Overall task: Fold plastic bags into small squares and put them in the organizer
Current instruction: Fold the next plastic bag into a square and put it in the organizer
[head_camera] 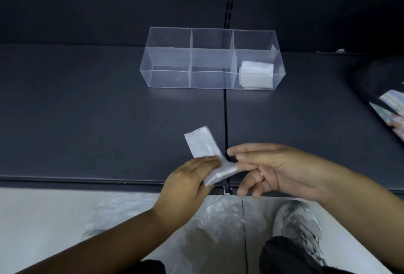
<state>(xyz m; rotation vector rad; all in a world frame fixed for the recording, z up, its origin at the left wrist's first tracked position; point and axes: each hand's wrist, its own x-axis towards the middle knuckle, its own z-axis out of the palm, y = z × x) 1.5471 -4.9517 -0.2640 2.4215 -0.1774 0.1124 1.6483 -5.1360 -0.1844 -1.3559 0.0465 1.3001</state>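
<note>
A clear plastic bag (pixel 202 143), folded into a narrow strip, is bent in the middle near the front edge of the dark shelf. My left hand (pixel 188 178) pinches it at the bend, one end pointing up and away. My right hand (pixel 262 168) touches the lower end of the strip with its fingertips, fingers spread. The clear organizer (pixel 166 77) stands further back on the shelf, divided into several compartments. Folded bags (pixel 256 75) lie stacked in its front right compartment; the other compartments look empty.
A dark shelf (pixel 87 120) with a seam down its middle carries everything. A dark bag with a colourful item (pixel 384 103) lies at the right edge. Loose plastic bags (pixel 135 212) lie on the pale floor below, beside my grey shoe (pixel 299 223).
</note>
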